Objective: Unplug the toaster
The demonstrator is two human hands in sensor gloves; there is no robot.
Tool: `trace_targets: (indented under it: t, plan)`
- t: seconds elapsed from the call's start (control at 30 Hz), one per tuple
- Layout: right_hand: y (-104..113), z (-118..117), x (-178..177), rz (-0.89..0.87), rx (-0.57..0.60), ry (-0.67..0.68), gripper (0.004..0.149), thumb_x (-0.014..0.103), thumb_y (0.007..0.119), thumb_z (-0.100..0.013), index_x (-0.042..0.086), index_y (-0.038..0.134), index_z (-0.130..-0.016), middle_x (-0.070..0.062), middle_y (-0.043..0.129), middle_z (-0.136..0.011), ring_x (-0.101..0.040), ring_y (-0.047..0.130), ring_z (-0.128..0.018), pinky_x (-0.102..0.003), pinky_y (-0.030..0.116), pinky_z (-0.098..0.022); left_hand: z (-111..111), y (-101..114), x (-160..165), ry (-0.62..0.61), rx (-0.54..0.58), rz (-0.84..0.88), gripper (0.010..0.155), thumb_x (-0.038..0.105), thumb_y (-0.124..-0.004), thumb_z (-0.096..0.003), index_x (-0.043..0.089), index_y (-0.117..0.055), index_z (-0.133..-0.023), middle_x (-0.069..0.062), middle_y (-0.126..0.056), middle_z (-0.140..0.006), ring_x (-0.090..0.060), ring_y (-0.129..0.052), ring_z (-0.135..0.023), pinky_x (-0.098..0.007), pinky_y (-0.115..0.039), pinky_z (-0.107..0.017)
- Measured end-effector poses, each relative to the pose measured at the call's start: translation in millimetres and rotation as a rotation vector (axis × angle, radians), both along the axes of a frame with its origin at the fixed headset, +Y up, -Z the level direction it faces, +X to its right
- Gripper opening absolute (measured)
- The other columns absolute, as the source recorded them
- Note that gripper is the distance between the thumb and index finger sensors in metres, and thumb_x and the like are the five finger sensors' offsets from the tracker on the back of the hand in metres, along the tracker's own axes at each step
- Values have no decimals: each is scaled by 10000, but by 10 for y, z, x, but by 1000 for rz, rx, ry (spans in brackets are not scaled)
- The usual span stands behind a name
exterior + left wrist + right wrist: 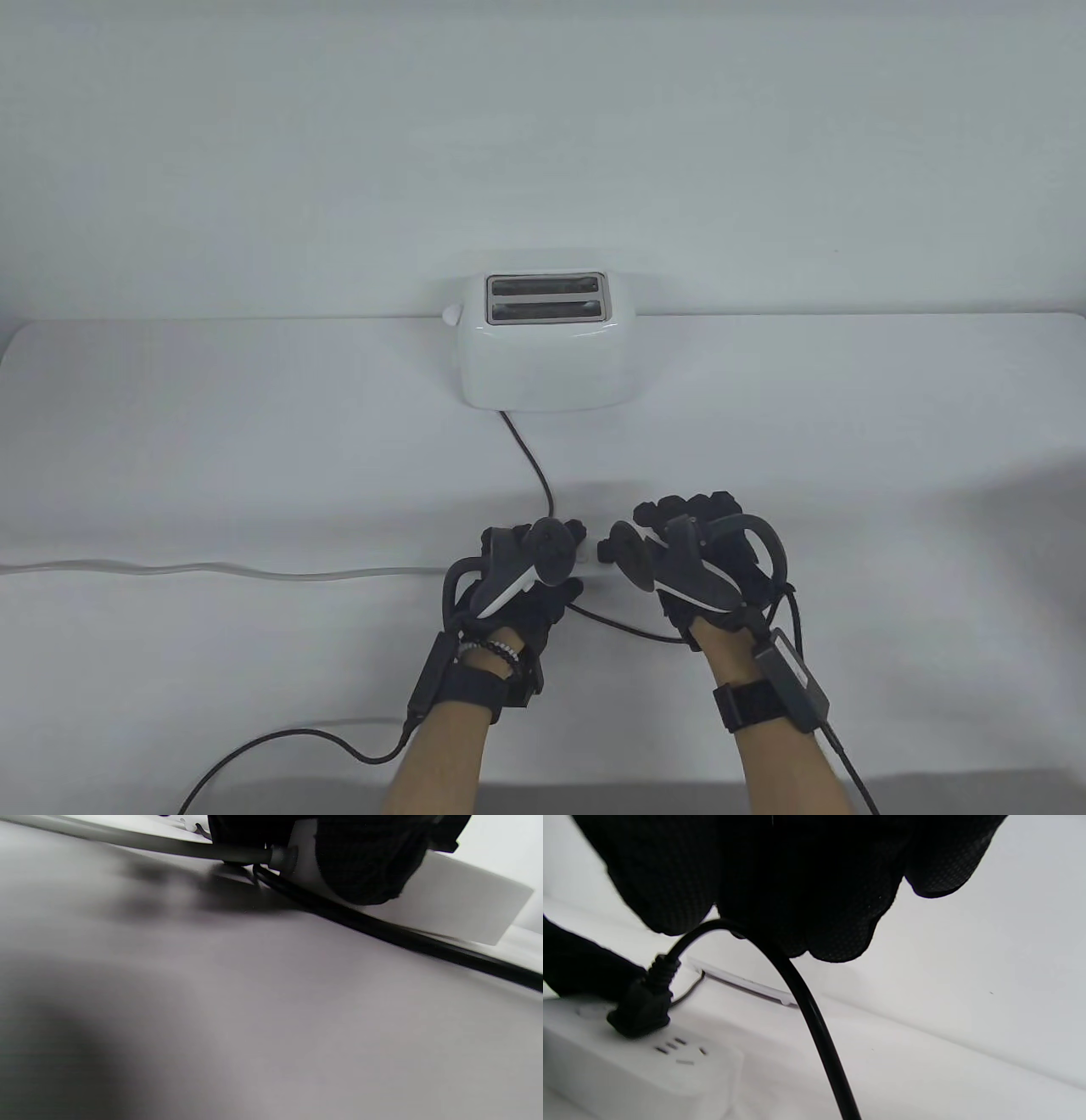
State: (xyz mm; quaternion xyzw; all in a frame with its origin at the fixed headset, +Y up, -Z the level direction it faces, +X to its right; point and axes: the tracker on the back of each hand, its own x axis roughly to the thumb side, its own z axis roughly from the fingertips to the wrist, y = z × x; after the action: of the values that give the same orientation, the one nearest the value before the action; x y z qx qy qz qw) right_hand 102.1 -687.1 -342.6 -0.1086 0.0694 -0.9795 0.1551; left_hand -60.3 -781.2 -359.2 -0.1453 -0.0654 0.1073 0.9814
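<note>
Left hand (517, 586) on power strip (628, 1069); plug (642, 1010) seated, right hand (687, 560) beside

Left hand (519, 586): enters from the bottom edge of the table view, forearm bare, black glove on, palm down and low over the table; in the left wrist view its gloved fingers (365, 861) press on a white block, but the grip itself is hidden.
Left wrist: carries a beaded band and a black strap with a small box, and a cable trails off it.
Right hand (691, 552): lies just beside the left hand, palm down, fingers (835, 899) curled downward; whether they pinch anything cannot be told.
Right wrist: wears a black strap and a grey box.
Trackers: one sits on the back of each hand.
</note>
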Motion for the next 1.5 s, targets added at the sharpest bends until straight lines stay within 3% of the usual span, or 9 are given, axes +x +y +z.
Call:
trace_targets:
  t: [0.17,0.3,0.4,0.5,0.63,0.87,1.23,1.5]
  plan:
    - [11,-43,-53,-12,53,-1,411,380,877,-343,255,927,-732,14,975,-685,-198,947,-591,-568,690,-565,-1,0,1,0,-1,1,780,506,-773,-481,546,-338,-1127,203,-504,-1265,-190,-503,-1204,-569,-291,-917]
    - [221,-57,28,-19,96,-17,401,371,846,-352,270,911,-734,22,957,-698,-201,926,-620,-581,673,-578,-1,5,7,0,3,-6,782,505,-777,-480,539,-344,-1130,195,-511,-1264,-193,-509,-1203,-573,-292,-917]
    - [353,-54,226,-85,119,-82,401,386,839,-358,282,903,-741,24,948,-710,-204,923,-631,-581,671,-582,-1,5,4,0,0,0,781,505,-780,-479,542,-347,-1127,196,-512,-1263,-192,-509,-1203,-573,-291,-916]
    - [353,-65,487,-149,124,-167,405,403,832,-361,281,904,-740,31,960,-663,-194,935,-582,-570,687,-566,3,6,6,0,3,-5,780,506,-777,-480,540,-344,-1129,194,-512,-1263,-194,-507,-1204,-573,-290,-916]
    - [216,-103,882,-296,84,-314,406,403,832,-358,262,911,-730,47,990,-564,-166,957,-494,-545,722,-531,4,7,7,-2,5,-8,779,507,-776,-482,537,-344,-1130,195,-510,-1264,-194,-511,-1203,-573,-291,-917]
    - [-151,-215,1402,-529,-64,-580,409,381,832,-359,241,915,-734,38,1011,-565,-171,981,-482,-540,740,-510,12,5,10,-2,11,-12,779,509,-771,-485,539,-336,-1130,193,-504,-1267,-197,-507,-1203,-571,-294,-918]
    - [-550,-422,1470,-440,-88,-658,417,392,835,-357,180,936,-702,25,1026,-504,-153,994,-418,-526,755,-488,19,0,10,0,9,-8,777,510,-769,-488,542,-330,-1129,195,-496,-1267,-193,-499,-1206,-573,-291,-917]
    - [-815,-528,1422,-255,-81,-651,417,430,838,-355,176,952,-665,21,1028,-470,-154,986,-408,-526,748,-493,19,-5,6,0,4,0,784,511,-770,-489,536,-325,-1134,196,-495,-1267,-194,-496,-1206,-574,-289,-917]
